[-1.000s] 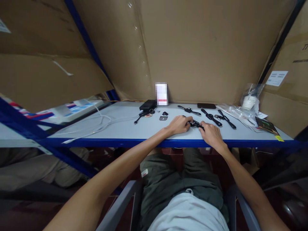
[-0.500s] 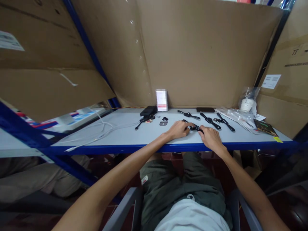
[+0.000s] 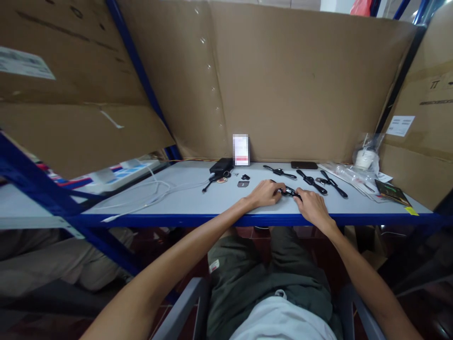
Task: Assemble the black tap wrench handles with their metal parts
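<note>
"How are the arms set?"
"Both slant inward over the blue front edge of the desk [image 3: 198, 203], forearms low. The left hand [image 3: 266, 193] lies knuckles up; the right hand [image 3: 312, 204] faces it, just beside."
"Holding anything?"
"Both are grasping one thing: a black spokeshave [image 3: 289, 191], by the look of it. The left grip curls over one side; the right pinches the other handle between thumb and fingers."
"Where exactly is it?"
"Between the hands, near the front edge. I can't tell whether it touches the surface."
"What's hidden?"
"Most of both handles, under the fingers. Only the middle shows well, and its details are too small to read. Both arms are cut off by the bottom of the view."
"Anything else unclear?"
"The upright screen [image 3: 241, 150] at the back is pixelated. The small black part [image 3: 245, 177] behind the slotted grey plate [image 3: 243, 184] is hard to make out."
</note>
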`<state>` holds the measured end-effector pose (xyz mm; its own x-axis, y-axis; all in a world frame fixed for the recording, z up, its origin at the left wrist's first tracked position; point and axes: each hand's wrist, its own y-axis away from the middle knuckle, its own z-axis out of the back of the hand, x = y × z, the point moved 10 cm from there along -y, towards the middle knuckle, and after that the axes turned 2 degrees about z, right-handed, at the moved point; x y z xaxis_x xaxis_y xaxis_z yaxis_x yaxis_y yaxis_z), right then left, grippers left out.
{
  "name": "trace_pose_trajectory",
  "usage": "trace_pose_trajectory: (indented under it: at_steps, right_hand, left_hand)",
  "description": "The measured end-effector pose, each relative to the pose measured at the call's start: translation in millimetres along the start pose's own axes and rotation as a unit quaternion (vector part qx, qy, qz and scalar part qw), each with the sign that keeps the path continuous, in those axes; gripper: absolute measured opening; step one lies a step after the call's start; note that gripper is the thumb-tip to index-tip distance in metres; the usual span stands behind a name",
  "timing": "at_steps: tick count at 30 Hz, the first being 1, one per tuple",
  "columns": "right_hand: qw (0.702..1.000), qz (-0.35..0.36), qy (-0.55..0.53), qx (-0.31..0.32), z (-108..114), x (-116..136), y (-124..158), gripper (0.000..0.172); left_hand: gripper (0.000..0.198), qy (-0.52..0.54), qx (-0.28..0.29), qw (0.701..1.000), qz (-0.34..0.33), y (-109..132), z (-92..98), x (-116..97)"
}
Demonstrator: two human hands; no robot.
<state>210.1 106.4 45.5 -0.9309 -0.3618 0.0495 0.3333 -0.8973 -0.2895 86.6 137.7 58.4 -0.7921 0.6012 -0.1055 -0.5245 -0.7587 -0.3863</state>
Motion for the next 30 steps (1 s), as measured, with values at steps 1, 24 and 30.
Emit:
trace_pose_trajectory:
  at_steps: [1,24,30]
  right_hand:
    - [1.000,0.000,0.002,0.002,-0.1,0.1,0.0,0.026]
    - [1.000,0.027,0.004,-0.012,2.0,6.4,3.2,0.028]
    - [1.000,0.021,0.016,-0.013,4.4,7.0,5.1,0.028]
  left_hand:
    - [0.039,0.001,-0.002,1.000,-0.003,0.2,0.7,-1.0]
    - [0.032,-0.022,0.007,0.999,0.039,-3.7,-7.2,9.6]
    - [0.032,-0.016,0.018,0.999,0.033,-4.1,-9.6,7.2]
